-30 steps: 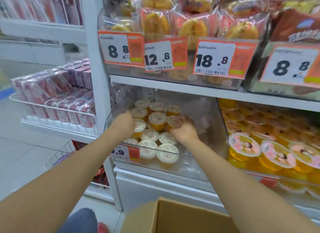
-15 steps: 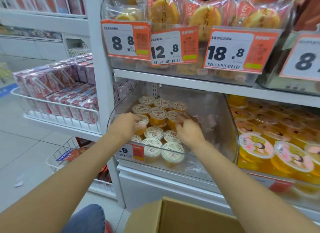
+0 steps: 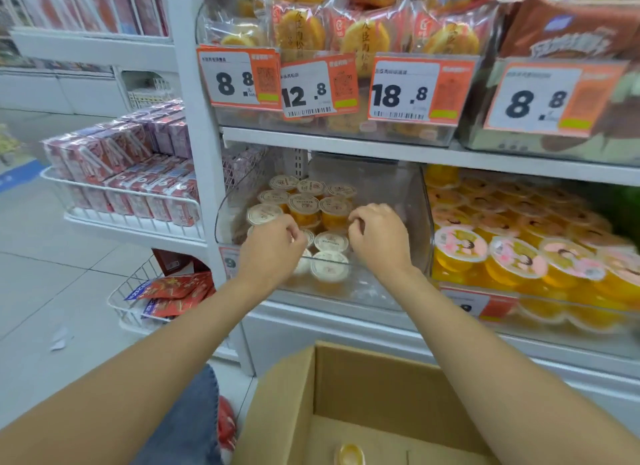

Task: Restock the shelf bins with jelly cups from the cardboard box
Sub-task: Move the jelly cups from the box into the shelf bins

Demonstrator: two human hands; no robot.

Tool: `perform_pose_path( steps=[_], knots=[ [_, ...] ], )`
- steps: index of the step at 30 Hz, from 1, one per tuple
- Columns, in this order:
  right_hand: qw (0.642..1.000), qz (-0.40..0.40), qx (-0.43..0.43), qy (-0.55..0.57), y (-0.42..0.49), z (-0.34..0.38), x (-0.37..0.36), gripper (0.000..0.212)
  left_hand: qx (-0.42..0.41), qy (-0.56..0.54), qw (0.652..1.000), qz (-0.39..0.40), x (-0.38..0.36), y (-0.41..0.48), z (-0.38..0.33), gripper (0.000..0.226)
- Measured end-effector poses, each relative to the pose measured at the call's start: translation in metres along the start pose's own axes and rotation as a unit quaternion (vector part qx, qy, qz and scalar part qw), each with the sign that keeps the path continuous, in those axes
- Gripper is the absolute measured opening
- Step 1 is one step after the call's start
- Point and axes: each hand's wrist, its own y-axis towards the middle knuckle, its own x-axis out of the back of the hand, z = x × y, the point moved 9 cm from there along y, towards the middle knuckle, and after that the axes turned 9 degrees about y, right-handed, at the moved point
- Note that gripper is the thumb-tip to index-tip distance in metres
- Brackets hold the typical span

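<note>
I'm in a shop: orange price tags (image 3: pixel 415 90) at twelve o'clock front shelves (image 3: pixel 346 149) of packaged pastries (image 3: pixel 301 28), with shrink-wrapped cartons (image 3: pixel 138 173) at ten.

Bare arms (image 3: pixel 145 371), blue denim jeans (image 3: pixel 188 423)

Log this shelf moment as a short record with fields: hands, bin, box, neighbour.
left hand: inside the bin, fingers curled over the front cups; grip hidden
right hand: inside the bin, fingers curled next to the cups; grip hidden
bin: clear; jelly cups stand lids up, grouped on its left side
box: open, below the shelf; one yellow cup shows inside
neighbour: larger cups, orange, in the bin to the right
</note>
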Motion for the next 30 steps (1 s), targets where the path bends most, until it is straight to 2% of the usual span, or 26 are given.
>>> perform_pose_path(
  steps=[2,4,6,8,12,14,17,18,19,21,23,26,28,30],
  knots=[
    [0.998,-0.045,0.039,-0.022,-0.032,0.014,0.025,0.017,-0.016,-0.027,0.997,0.063,-0.018,-0.03,-0.021,0.013],
    [0.998,-0.04,0.036,-0.021,-0.073,0.013,0.035,0.018,-0.045,-0.009,0.99,0.135,-0.047,-0.062,-0.035,0.013],
    [0.999,0.032,-0.012,-0.003,-0.118,-0.007,0.027,0.018,-0.054,0.017,0.977,0.204,-0.085,-0.094,-0.036,0.015],
    [0.984,0.149,-0.101,-0.001,-0.174,-0.042,0.009,0.018,-0.041,0.057,0.956,0.284,-0.132,-0.128,-0.022,0.019],
    [0.9,0.359,-0.246,0.005,-0.308,-0.117,-0.023,0.027,-0.026,0.114,0.89,0.44,-0.219,-0.2,0.019,0.014],
    [0.85,0.413,-0.324,0.029,-0.373,-0.152,-0.039,0.03,-0.025,0.16,0.849,0.502,-0.259,-0.235,0.04,0.017],
    [0.78,0.468,-0.414,0.046,-0.45,-0.186,-0.068,0.036,-0.019,0.236,0.759,0.607,-0.315,-0.291,0.074,0.018],
    [0.76,0.483,-0.431,0.056,-0.465,-0.19,-0.078,0.041,-0.02,0.25,0.74,0.624,-0.328,-0.304,0.083,0.017],
    [0.748,0.491,-0.441,0.07,-0.476,-0.192,-0.091,0.047,-0.009,0.25,0.738,0.627,-0.339,-0.313,0.092,0.028],
    [0.753,0.491,-0.426,0.1,-0.481,-0.188,-0.117,0.053,0.008,0.247,0.745,0.62,-0.356,-0.326,0.105,0.052],
    [0.769,0.497,-0.383,0.117,-0.48,-0.177,-0.145,0.057,0.038,0.237,0.746,0.621,-0.364,-0.34,0.12,0.061],
    [0.768,0.537,-0.337,0.09,-0.492,-0.164,-0.177,0.062,0.123,0.195,0.764,0.603,-0.379,-0.356,0.152,0.072],
    [0.765,0.543,-0.336,0.081,-0.501,-0.163,-0.189,0.063,0.141,0.201,0.793,0.558,-0.376,-0.349,0.159,0.08],
    [0.772,0.519,-0.356,0.086,-0.506,-0.168,-0.193,0.059,0.141,0.21,0.799,0.546,-0.377,-0.346,0.158,0.088]
  ],
)
